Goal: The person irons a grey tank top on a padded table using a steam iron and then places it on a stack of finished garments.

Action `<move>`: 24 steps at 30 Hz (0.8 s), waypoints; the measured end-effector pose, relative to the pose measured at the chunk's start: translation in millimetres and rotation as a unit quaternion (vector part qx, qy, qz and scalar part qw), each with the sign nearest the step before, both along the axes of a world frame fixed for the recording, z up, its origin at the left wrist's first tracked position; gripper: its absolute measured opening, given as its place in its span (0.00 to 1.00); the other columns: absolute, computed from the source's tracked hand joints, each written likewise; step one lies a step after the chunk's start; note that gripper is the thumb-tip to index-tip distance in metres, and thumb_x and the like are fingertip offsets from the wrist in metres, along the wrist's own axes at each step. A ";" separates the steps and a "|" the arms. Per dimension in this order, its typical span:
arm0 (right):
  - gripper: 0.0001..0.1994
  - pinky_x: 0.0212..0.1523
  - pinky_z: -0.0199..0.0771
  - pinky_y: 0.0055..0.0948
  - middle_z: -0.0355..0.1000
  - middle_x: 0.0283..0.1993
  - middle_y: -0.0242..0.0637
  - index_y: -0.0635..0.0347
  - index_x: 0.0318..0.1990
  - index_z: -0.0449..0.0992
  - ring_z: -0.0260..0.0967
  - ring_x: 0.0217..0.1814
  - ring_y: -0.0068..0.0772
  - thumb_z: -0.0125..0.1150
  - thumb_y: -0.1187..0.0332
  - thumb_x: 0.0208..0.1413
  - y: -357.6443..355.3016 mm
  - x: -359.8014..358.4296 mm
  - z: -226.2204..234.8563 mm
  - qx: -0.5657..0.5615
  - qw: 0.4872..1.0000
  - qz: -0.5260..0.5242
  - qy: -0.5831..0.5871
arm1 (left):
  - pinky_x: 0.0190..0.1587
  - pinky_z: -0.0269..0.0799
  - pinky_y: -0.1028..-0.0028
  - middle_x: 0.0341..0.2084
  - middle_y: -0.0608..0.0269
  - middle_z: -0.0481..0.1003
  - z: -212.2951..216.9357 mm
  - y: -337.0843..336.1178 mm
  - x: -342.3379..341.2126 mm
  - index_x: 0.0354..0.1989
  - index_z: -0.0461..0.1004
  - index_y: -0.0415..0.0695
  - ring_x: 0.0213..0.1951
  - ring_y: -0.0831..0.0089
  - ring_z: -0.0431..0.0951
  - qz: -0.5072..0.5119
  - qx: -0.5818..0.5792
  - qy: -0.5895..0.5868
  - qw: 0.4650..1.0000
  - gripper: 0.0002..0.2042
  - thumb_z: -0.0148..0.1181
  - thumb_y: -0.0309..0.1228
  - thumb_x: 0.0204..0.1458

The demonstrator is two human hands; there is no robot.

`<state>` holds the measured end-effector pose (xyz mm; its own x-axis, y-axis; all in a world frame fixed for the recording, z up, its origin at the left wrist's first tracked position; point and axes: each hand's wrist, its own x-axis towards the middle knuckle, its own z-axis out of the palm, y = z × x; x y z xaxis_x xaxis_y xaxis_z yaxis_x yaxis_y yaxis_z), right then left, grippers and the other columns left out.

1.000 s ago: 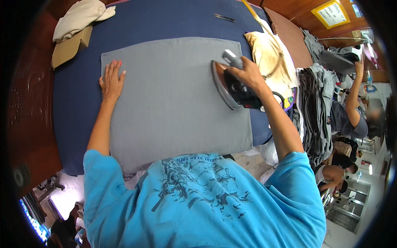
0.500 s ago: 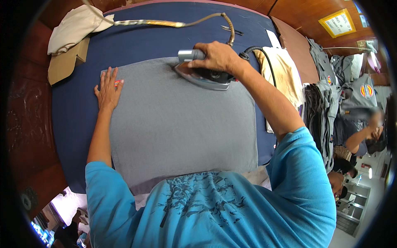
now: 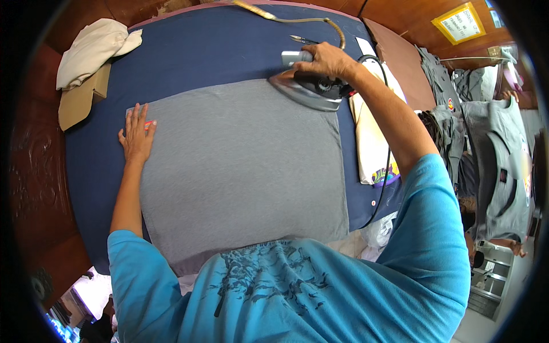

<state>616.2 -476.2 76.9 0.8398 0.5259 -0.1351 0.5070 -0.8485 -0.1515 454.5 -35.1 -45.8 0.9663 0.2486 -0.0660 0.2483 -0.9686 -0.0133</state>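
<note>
A grey garment (image 3: 243, 166) lies spread flat over the dark blue padded surface (image 3: 189, 63). My right hand (image 3: 326, 61) is wrapped round the handle of a steam iron (image 3: 311, 91), whose soleplate rests at the garment's far right corner, partly over the blue cover. At the far left corner my left hand (image 3: 137, 134) lies with fingers stretched out on the cloth. Beside its thumb a small red and white label (image 3: 148, 125) shows, partly hidden by the hand.
A cardboard box (image 3: 86, 100) with cream cloth (image 3: 94, 50) stands far left. The iron's hose (image 3: 334, 28) runs along the back. Right are a folded cream cloth (image 3: 366, 137), a dark cord (image 3: 388, 171) and grey garments (image 3: 437, 80). A person holds up a grey shirt (image 3: 497, 171).
My right hand has slid the iron right and slightly away, to the garment's far right corner. My left hand stays on the cloth. At right, the other person has raised a grey shirt.
</note>
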 end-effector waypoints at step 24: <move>0.40 0.33 0.76 0.37 0.73 0.26 0.52 0.67 0.43 0.74 0.75 0.28 0.44 0.48 0.31 0.43 75.5 -24.1 1.8 0.005 0.993 0.101 0.055 | 0.63 0.35 0.54 0.65 0.72 0.48 -11.5 -87.5 35.8 0.63 0.52 0.63 0.66 0.70 0.44 -0.174 -0.055 -0.049 0.982 0.23 0.34 0.39 0.58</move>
<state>592.1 -400.8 78.7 0.6976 0.6838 -0.2141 0.6466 -0.7295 -0.2232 490.3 -122.7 -57.3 0.9945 -0.1021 0.0242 -0.1041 -0.9892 0.1037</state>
